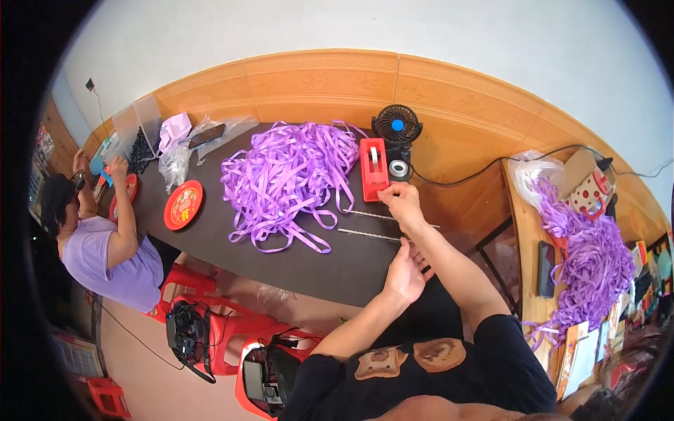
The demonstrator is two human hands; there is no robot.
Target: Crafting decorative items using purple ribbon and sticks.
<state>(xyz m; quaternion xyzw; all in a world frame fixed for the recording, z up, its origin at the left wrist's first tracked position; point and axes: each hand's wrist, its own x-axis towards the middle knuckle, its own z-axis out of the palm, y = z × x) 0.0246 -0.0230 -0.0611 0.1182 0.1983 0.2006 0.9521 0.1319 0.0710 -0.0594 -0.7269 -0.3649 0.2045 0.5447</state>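
Note:
At the near end of a red tape dispenser (pixel 366 184), my right hand (pixel 403 205) has its fingertips pinched together. Whatever lies between them is too small to make out. My left hand (pixel 407 275) is held palm up at the table edge, under the right forearm, with its fingers loosely apart. Its thumb is close to the end of a thin silvery strip (pixel 365 234). A second thin strip (pixel 368 214) lies roughly parallel and runs under the right wrist. Left of the dispenser spreads a large heap of purple ribbon (pixel 288 175).
Behind the dispenser stand a black fan (pixel 397 125) and a tape roll (pixel 399 168). A red plate (pixel 184 205) lies toward the left, where a person (pixel 112 259) sits working. More purple ribbon (pixel 590 256) and a phone (pixel 546 269) lie on the right-hand wooden table. Red stools (pixel 228 337) stand below.

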